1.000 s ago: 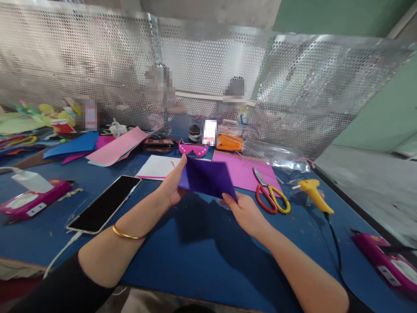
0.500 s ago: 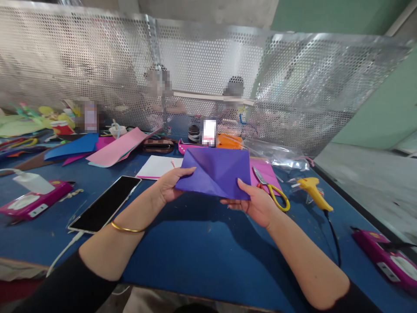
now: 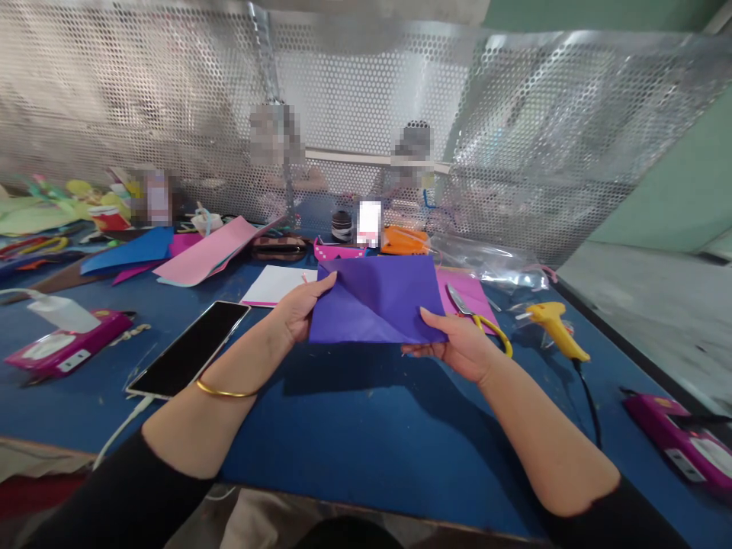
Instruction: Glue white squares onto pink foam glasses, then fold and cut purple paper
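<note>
A creased sheet of purple paper (image 3: pixel 377 301) is held up above the blue table between my two hands. My left hand (image 3: pixel 303 306) grips its left edge, thumb on top and fingers hidden beneath. At the lower right corner, my right hand (image 3: pixel 457 343) pinches it with the thumb above and the fingers below. Just behind my right hand lie yellow-handled scissors (image 3: pixel 479 316), resting on a pink sheet (image 3: pixel 466 288). A white pad (image 3: pixel 278 286) sits behind my left hand.
Left of my forearm lies a phone (image 3: pixel 188 349) with a cable. A yellow glue gun (image 3: pixel 556 328) lies to the right. Magenta power strips (image 3: pixel 74 347) stand at both sides. Coloured sheets (image 3: pixel 209 252) and a pouch (image 3: pixel 280 248) lie before the perforated metal screen (image 3: pixel 366 91). People show through it.
The purple paper has tilted slightly, its lower edge now more level. My right hand has shifted a little to the right. The view has tipped slightly downward.
</note>
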Motion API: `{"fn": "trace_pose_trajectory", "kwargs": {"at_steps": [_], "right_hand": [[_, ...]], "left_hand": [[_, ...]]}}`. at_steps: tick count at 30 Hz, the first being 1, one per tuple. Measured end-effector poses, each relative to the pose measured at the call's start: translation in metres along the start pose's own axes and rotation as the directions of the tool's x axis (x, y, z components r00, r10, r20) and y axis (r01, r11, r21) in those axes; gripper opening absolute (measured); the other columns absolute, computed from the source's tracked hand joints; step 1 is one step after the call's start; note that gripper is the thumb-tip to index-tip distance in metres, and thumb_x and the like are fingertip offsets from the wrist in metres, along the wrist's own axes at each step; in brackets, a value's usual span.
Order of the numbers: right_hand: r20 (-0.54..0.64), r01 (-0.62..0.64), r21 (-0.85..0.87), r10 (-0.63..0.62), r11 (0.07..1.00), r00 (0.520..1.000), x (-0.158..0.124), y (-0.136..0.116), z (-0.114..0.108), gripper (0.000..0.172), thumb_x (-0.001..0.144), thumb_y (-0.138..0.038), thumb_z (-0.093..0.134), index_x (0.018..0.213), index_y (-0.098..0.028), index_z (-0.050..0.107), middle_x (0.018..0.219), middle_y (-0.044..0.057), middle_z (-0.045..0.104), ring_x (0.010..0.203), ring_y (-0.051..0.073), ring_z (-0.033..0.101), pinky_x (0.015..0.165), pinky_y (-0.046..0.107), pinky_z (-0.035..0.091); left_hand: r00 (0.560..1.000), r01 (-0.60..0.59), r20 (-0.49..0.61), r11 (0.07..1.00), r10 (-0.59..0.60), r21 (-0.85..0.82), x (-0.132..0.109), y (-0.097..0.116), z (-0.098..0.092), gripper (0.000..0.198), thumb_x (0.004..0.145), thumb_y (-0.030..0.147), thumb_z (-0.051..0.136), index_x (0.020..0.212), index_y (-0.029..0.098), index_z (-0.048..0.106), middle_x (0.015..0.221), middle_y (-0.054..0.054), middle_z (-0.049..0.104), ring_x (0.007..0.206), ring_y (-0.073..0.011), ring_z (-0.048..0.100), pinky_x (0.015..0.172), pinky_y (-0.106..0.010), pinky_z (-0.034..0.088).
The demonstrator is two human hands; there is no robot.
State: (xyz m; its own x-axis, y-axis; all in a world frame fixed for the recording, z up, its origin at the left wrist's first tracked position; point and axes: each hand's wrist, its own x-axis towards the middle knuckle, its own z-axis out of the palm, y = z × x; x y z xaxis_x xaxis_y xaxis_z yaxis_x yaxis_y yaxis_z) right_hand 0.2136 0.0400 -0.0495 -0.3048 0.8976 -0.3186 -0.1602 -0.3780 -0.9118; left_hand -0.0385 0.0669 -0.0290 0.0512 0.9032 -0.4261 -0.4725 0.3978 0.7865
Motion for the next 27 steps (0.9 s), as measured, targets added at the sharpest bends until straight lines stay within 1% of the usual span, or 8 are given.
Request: {"fn": "trace_pose_trajectory", "kwargs": {"at_steps": [4,8,12,15,20,24,25,27], "right_hand": [[-0.021,-0.045,-0.001,0.045,0.999,0.999,0.002,0.000,-0.004,0.025,0.094,-0.030,0.057,0.088,-0.010,0.071,0.073,0.011,0.075,0.060,0.020,0.073,0.058,0.029,0.059],[0.012,-0.032,-0.036,0.033,0.999,0.999,0.001,0.001,-0.002,0.024,0.093,-0.029,0.058,0.089,-0.009,0.071,0.075,0.012,0.075,0.062,0.021,0.074,0.057,0.027,0.058],[0.015,-0.022,-0.056,0.023,0.998,1.000,0.003,0.003,-0.003,0.023,0.092,-0.030,0.060,0.094,-0.010,0.070,0.079,0.012,0.076,0.064,0.021,0.074,0.059,0.028,0.060],[0.003,-0.044,-0.056,0.044,0.997,0.999,0.004,0.004,-0.006,0.024,0.093,-0.031,0.059,0.093,-0.009,0.068,0.074,0.011,0.075,0.062,0.020,0.074,0.057,0.026,0.059],[-0.023,-0.080,-0.035,0.080,0.996,0.997,0.000,0.002,-0.002,0.022,0.089,-0.035,0.064,0.086,-0.013,0.064,0.065,0.007,0.071,0.052,0.018,0.070,0.046,0.024,0.054],[-0.060,0.008,-0.046,-0.010,0.999,0.998,-0.005,-0.002,0.007,0.021,0.088,-0.035,0.064,0.093,-0.015,0.064,0.072,0.006,0.071,0.054,0.020,0.071,0.047,0.026,0.055],[-0.093,0.051,-0.059,-0.056,0.997,0.994,-0.005,-0.003,0.009,0.021,0.089,-0.036,0.063,0.095,-0.016,0.063,0.075,0.006,0.072,0.056,0.020,0.072,0.049,0.028,0.056],[-0.208,0.152,-0.138,-0.179,0.979,0.962,-0.005,-0.006,0.012,0.022,0.090,-0.037,0.059,0.099,-0.018,0.061,0.082,0.007,0.073,0.059,0.022,0.073,0.052,0.031,0.057]], "left_hand": [[0.996,-0.072,-0.059,0.997,0.072,-0.006,-0.002,-0.002,0.003,0.016,0.087,0.025,0.065,0.086,0.011,0.071,0.075,-0.012,0.076,0.063,-0.0218,0.072,0.067,-0.036,0.062],[0.977,-0.172,-0.130,0.985,0.171,0.006,-0.005,-0.003,0.004,0.008,0.077,0.017,0.073,0.072,0.011,0.069,0.058,-0.006,0.070,0.048,-0.0169,0.065,0.055,-0.029,0.057],[0.957,-0.250,-0.154,0.968,0.248,0.004,-0.004,-0.004,0.004,0.006,0.070,0.012,0.075,0.071,0.012,0.069,0.058,-0.003,0.069,0.047,-0.0140,0.062,0.055,-0.026,0.054],[0.953,-0.254,-0.170,0.967,0.250,0.002,-0.002,-0.004,0.003,0.009,0.073,0.017,0.074,0.069,0.012,0.068,0.058,-0.004,0.068,0.049,-0.0154,0.062,0.057,-0.029,0.055],[0.949,-0.246,-0.197,0.969,0.246,0.022,0.001,-0.004,0.002,0.017,0.080,0.027,0.072,0.072,0.014,0.064,0.059,-0.004,0.067,0.054,-0.0187,0.064,0.061,-0.033,0.056],[0.930,-0.310,-0.180,0.947,0.321,0.086,0.001,-0.001,-0.001,0.025,0.080,0.038,0.072,0.078,0.013,0.067,0.070,-0.007,0.070,0.064,-0.0207,0.067,0.062,-0.032,0.054],[0.912,-0.352,-0.183,0.930,0.367,0.109,0.001,0.000,-0.001,0.025,0.079,0.038,0.074,0.080,0.014,0.068,0.074,-0.007,0.071,0.068,-0.0197,0.068,0.062,-0.028,0.053],[0.845,-0.466,-0.216,0.871,0.490,0.153,-0.001,0.000,-0.001,0.021,0.078,0.035,0.076,0.086,0.017,0.069,0.082,-0.003,0.072,0.077,-0.0148,0.067,0.064,-0.020,0.049]]}}
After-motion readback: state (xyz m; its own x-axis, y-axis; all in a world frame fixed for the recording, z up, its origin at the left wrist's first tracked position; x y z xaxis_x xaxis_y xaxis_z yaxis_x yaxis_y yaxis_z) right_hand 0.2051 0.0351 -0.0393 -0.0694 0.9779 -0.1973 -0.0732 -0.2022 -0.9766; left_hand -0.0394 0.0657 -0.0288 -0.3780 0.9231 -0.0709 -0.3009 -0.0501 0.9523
